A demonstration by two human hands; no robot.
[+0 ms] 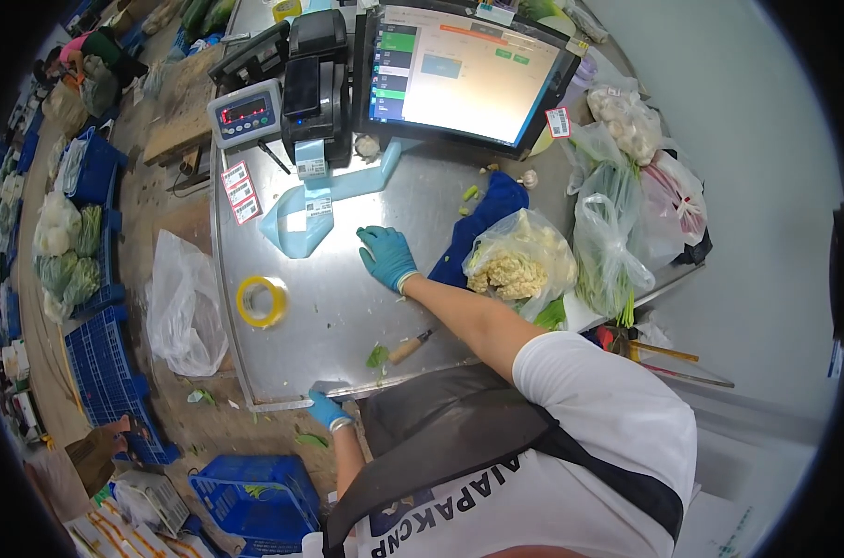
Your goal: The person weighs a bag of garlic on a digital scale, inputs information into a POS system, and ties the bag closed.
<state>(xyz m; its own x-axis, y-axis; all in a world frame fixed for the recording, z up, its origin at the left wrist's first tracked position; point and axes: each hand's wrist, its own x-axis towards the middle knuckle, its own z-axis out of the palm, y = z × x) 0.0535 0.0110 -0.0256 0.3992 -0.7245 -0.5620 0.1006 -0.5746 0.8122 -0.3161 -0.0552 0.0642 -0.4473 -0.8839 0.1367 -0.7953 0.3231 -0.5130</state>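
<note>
One gloved right hand (387, 259) loosely spread over the metal table (324, 352), left hand (328, 408) at its edge, grip unclear

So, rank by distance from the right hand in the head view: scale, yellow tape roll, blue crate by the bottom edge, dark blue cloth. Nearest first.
From the right hand:
1. Dark blue cloth: just to its right.
2. Yellow tape roll: left, slightly lower.
3. Scale: upper left.
4. Blue crate: lower left, farthest.
</note>
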